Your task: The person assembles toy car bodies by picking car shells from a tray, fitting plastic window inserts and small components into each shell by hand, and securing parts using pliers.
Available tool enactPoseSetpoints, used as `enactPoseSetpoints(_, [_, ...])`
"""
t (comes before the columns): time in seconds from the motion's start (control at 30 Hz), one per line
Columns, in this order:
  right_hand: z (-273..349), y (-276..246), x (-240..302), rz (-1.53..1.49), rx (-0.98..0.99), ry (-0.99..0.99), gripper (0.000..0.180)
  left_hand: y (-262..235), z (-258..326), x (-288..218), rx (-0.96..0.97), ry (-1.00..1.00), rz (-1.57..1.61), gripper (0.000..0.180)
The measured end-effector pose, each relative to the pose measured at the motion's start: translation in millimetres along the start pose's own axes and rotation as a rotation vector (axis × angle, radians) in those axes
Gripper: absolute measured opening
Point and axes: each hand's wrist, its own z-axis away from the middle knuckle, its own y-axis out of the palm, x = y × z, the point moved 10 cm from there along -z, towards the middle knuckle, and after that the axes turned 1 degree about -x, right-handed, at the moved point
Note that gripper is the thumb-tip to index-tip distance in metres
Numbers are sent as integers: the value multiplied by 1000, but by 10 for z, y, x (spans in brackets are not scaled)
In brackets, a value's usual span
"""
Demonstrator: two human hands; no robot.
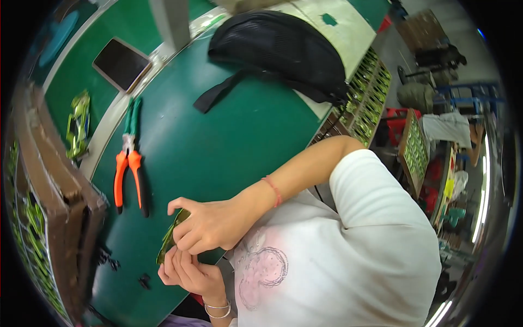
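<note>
Both my hands meet over the green table near its front edge, working on a narrow dark green flat piece [166, 240] with a shiny yellowish face. My left hand [188, 275], with silver bangles at the wrist, grips its lower part with bent fingers. My right hand [210, 226], with a pink band at the wrist, reaches across from above and closes on its upper part, one finger sticking out. The fingers hide much of the piece. Beyond the hands lies a plier-like tool [128, 158] with orange handles at one end and green ones at the other.
Small black parts [144, 281] lie beside my left hand. Brown trays [65, 191] with green pieces stand at the left. A phone [122, 64], a clear bag with green pieces [79, 124] and a black pouch [278, 52] lie farther off. More filled trays [370, 98] are behind the pouch.
</note>
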Motion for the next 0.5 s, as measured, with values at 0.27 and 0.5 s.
enactPoseSetpoints(0.27, [-25,-128,-123,-40,-48,42,18,-91,-228,103,93,-2,167,14])
enactPoseSetpoints(0.5, [-18,-224,-521,76,128,370,34,11,-278,34,161,-36,256,18])
